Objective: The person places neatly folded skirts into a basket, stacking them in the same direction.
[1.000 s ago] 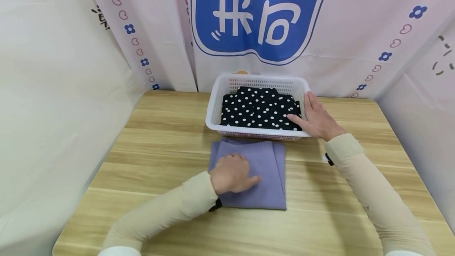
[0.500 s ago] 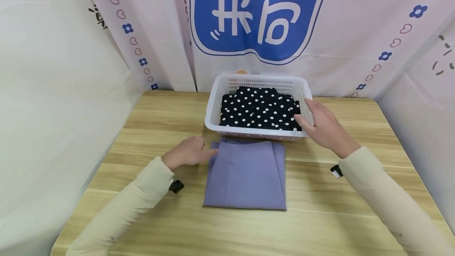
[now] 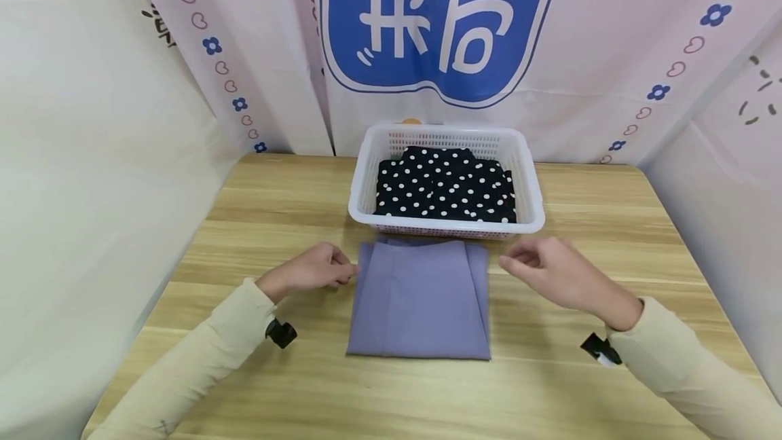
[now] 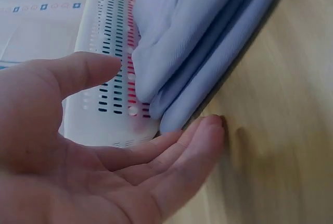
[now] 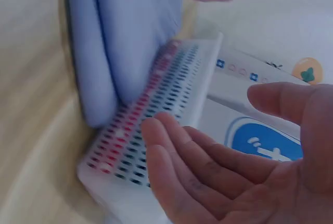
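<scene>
A folded purple cloth (image 3: 427, 304) lies flat on the wooden table, its layers showing as thick folds in both wrist views. My left hand (image 3: 313, 269) is at the cloth's left edge, thumb and fingers apart with nothing between them in the left wrist view. To the right of the cloth my right hand (image 3: 552, 270) hovers, fingers loosely bent and holding nothing. Just behind the cloth stands a white plastic basket (image 3: 449, 226) with slotted walls. Inside it rests a folded black garment with white dots (image 3: 442, 185).
The light wooden table (image 3: 275, 209) extends around the cloth and basket. A printed curtain (image 3: 586, 39) with a blue sign hangs right behind the table's back edge. White sheets (image 3: 91, 155) close off both sides.
My left hand has lifted off the cloth and moved left to its edge. My right hand has left the basket's right rim and come nearer, beside the cloth.
</scene>
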`<control>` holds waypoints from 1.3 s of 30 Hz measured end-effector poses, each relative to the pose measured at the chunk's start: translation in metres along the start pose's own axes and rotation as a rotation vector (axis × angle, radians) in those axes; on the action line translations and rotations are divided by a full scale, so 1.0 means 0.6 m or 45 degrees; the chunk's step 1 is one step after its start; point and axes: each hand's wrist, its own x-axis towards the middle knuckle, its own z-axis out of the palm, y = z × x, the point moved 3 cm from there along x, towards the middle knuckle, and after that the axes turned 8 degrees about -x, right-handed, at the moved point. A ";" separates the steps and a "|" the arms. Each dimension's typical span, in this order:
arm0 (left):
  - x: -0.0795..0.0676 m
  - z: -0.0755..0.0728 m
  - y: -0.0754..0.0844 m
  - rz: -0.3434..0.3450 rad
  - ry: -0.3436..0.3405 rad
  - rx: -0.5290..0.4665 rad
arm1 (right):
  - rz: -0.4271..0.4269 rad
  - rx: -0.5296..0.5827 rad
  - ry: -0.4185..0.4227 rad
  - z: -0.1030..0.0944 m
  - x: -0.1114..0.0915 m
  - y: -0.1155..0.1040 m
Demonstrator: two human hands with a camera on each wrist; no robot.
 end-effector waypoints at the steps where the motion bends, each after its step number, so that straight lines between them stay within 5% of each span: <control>1: 0.000 0.001 -0.001 -0.011 -0.008 -0.059 | 0.017 0.023 -0.033 0.009 0.001 0.003; 10: 0.011 0.027 -0.012 -0.059 -0.102 -0.263 | 0.194 0.241 -0.255 0.084 0.017 0.034; 20: 0.025 0.055 -0.007 -0.009 -0.094 -0.203 | 0.389 0.809 -0.367 0.128 0.035 0.043; 27: 0.022 0.067 0.001 0.055 -0.035 -0.174 | 0.360 0.698 -0.323 0.150 0.044 0.031; 30: 0.020 0.074 0.002 0.089 -0.047 -0.252 | 0.311 0.644 -0.266 0.156 0.042 0.024; 39: 0.013 0.082 -0.006 0.083 0.010 -0.505 | 0.301 0.764 -0.224 0.159 0.038 0.024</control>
